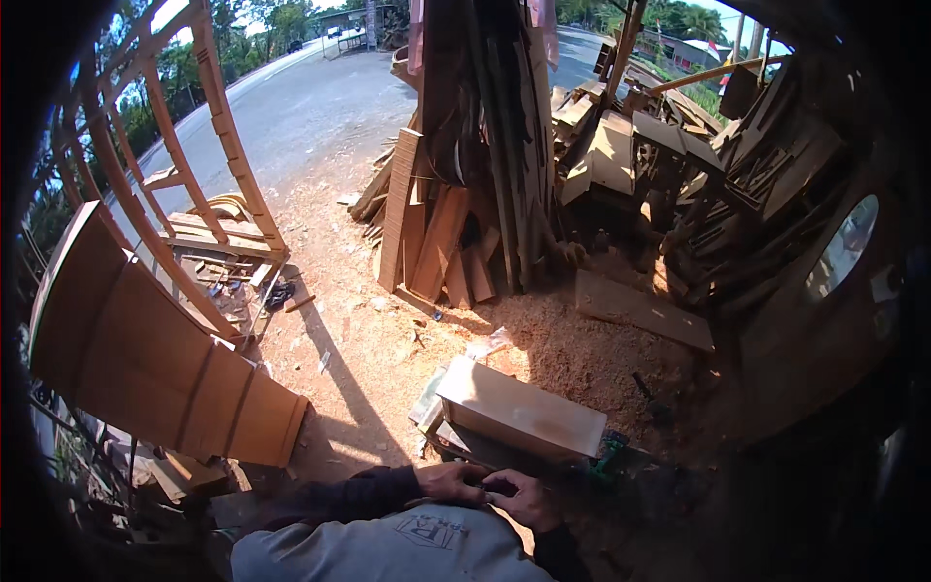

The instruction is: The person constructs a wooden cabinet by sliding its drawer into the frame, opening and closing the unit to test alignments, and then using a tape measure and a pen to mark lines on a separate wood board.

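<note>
My left hand (452, 482) and my right hand (525, 499) meet close to my body, with their fingertips almost touching. The fingers of both are bent and closed in a pinch; anything between them is too small or too hidden to make out. Just beyond them lies a long wooden box or drawer (519, 405), its pale top in sunlight and its near side in shade. At its right end sits a green tool (609, 456), partly in shadow, its kind unclear. Something flat and pale (428, 396) lies by the box's left end.
A large wooden panel (160, 349) leans at the left, near an upright wooden frame (225, 126). Boards (396, 213) stand around a post ahead. Stacked timber (611, 155) fills the far right, with a plank (643, 308) on the shavings-covered ground. An oval mirror (844, 247) is at right.
</note>
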Tool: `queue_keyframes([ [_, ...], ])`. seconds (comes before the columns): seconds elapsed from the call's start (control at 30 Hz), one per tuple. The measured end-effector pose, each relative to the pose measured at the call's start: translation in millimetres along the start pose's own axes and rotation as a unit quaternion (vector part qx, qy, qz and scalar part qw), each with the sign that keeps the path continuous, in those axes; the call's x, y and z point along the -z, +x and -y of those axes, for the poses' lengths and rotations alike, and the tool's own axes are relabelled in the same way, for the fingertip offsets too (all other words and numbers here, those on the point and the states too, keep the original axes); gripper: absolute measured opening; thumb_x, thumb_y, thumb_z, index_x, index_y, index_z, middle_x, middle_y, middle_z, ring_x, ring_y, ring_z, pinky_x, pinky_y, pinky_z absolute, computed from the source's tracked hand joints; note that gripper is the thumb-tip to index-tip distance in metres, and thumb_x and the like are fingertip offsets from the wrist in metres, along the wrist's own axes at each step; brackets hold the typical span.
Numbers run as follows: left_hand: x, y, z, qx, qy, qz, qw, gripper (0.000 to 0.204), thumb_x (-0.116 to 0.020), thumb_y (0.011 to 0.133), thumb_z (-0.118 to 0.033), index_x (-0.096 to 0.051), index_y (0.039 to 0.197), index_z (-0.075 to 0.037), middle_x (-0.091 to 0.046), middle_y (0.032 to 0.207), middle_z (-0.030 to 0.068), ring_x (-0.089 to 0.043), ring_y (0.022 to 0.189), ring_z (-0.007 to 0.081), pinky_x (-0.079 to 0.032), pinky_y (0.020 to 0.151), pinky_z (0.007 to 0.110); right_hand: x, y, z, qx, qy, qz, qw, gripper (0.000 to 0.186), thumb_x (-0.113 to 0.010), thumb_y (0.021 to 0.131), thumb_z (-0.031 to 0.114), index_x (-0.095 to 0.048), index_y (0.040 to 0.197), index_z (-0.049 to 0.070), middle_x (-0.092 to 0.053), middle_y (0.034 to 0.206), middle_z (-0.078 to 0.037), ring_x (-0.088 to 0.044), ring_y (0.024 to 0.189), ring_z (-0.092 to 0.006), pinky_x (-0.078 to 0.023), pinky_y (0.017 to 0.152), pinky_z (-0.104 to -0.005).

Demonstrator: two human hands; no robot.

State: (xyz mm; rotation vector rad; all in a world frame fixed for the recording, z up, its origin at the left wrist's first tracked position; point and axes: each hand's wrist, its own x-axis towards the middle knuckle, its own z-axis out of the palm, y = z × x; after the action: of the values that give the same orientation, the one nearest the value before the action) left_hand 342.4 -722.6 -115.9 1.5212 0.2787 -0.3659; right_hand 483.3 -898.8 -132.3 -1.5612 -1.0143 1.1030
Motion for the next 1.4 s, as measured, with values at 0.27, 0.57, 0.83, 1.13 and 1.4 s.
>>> queue_keyframes([
  [0.27, 100, 4, -15, 0.084, 0.015, 0.071, 0.994, 0.026, -0.052, 0.092, -0.023, -0.058, 0.105, -0.002, -0.057, 0.075, 0.0025, -0.055, 0.064, 0.0122, -0.047, 0.055, 0.03, 22, 70, 9, -0.093, 0.138, -0.096, 0.981, 0.014, -0.072, 0.082, 0.005, -0.067, 0.094, 0.001, -0.068, 0.083, -0.004, -0.063, 0.074, -0.0098, -0.052, 0.067, -0.0249],
  [0.57, 265, 60, 39, -0.064, 0.291, 0.035, 0.954, 0.02, -0.061, 0.086, -0.026, -0.062, 0.087, -0.007, -0.065, 0.073, 0.0118, -0.062, 0.069, 0.0243, -0.048, 0.062, 0.041, 172, 57, -103, -0.143, 0.084, -0.459, 0.873, 0.008, -0.061, 0.082, 0.004, -0.058, 0.09, 0.004, -0.052, 0.065, 0.0, -0.047, 0.05, -0.0086, -0.039, 0.044, -0.0226],
  [0.83, 308, 133, 68, -0.194, 0.43, 0.011, 0.881, 0.019, -0.06, 0.074, -0.018, -0.064, 0.074, 0.0, -0.063, 0.079, 0.0237, -0.06, 0.075, 0.0441, -0.047, 0.065, 0.051, 204, 48, -184, -0.186, 0.079, -0.547, 0.813, 0.008, -0.059, 0.088, 0.002, -0.059, 0.095, 0.004, -0.053, 0.069, -0.001, -0.046, 0.05, -0.0099, -0.039, 0.044, -0.0237],
  [1.13, 303, 121, 41, -0.068, 0.438, 0.022, 0.896, 0.021, -0.061, 0.083, -0.021, -0.069, 0.092, -0.004, -0.068, 0.09, 0.0191, -0.065, 0.084, 0.0376, -0.05, 0.073, 0.045, 205, 61, -200, -0.164, 0.098, -0.494, 0.848, 0.009, -0.06, 0.088, 0.002, -0.059, 0.096, 0.005, -0.054, 0.07, 0.0, -0.049, 0.055, -0.0081, -0.041, 0.047, -0.0222],
  [1.4, 279, 129, 47, -0.023, 0.515, -0.044, 0.856, 0.024, -0.059, 0.082, -0.023, -0.068, 0.091, -0.003, -0.069, 0.091, 0.019, -0.065, 0.087, 0.0397, -0.051, 0.077, 0.046, 222, 79, -208, -0.122, -0.015, -0.447, 0.886, 0.013, -0.066, 0.084, -0.002, -0.06, 0.094, 0.002, -0.057, 0.08, 0.0, -0.052, 0.067, -0.0084, -0.043, 0.059, -0.0235],
])
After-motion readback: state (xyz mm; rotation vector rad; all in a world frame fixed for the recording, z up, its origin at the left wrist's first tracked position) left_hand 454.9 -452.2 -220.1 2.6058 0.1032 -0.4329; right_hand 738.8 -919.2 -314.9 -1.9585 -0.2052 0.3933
